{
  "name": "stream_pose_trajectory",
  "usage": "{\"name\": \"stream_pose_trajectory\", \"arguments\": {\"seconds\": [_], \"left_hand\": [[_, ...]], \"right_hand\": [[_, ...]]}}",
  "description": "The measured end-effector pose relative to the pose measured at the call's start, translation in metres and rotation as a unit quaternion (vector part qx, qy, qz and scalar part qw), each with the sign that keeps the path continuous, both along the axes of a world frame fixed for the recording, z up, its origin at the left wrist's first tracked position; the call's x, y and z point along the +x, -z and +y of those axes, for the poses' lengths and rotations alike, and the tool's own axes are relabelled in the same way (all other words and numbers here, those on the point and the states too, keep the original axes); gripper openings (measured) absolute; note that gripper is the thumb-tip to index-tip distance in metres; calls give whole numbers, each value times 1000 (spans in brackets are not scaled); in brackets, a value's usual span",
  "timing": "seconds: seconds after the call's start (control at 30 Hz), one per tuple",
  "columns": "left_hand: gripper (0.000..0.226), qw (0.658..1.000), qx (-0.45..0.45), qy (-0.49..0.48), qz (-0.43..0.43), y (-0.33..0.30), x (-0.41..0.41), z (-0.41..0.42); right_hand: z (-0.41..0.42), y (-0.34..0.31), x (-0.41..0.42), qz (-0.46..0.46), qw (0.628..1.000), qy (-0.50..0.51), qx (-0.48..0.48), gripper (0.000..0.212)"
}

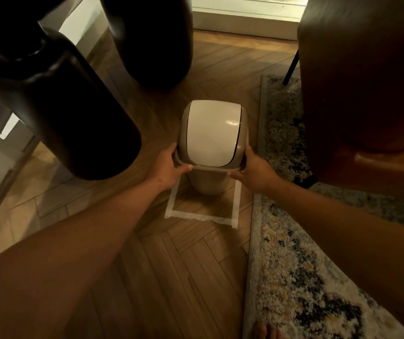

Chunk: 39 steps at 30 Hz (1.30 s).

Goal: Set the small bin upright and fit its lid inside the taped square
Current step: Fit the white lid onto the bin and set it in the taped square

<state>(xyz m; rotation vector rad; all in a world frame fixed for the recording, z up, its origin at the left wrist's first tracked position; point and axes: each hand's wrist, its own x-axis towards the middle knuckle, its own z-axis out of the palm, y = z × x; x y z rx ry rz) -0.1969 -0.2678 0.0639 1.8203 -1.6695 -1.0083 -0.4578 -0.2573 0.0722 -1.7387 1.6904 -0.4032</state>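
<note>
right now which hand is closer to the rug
The right hand. It grips the right side of the bin lid rim, just beside the rug edge. The left hand grips the bin's left side, farther away, with the bin between it and the rug.

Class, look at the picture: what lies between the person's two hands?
In the head view, the bin with its lid on sits between the left hand and right hand, both gripping the lid's rim.
</note>
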Motion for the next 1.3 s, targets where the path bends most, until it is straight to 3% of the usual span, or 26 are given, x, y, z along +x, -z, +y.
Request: {"name": "stream_pose_trajectory", "arguments": {"seconds": [0.97,1.1,1.2,1.3], "left_hand": [[81,999,21,8,48,2,4,-5],[89,999,13,25,21,7,7,-5],[108,1000,-2,14,15,7,12,-5],[113,999,-29,19,-4,7,13,-6]], "right_hand": [[5,5,5,-45,998,34,-15,81],[6,6,1,-34,998,33,-31,92],[6,1,-4,-23,995,20,-99,115],[3,-1,-7,3,991,-15,-130,126]]}}
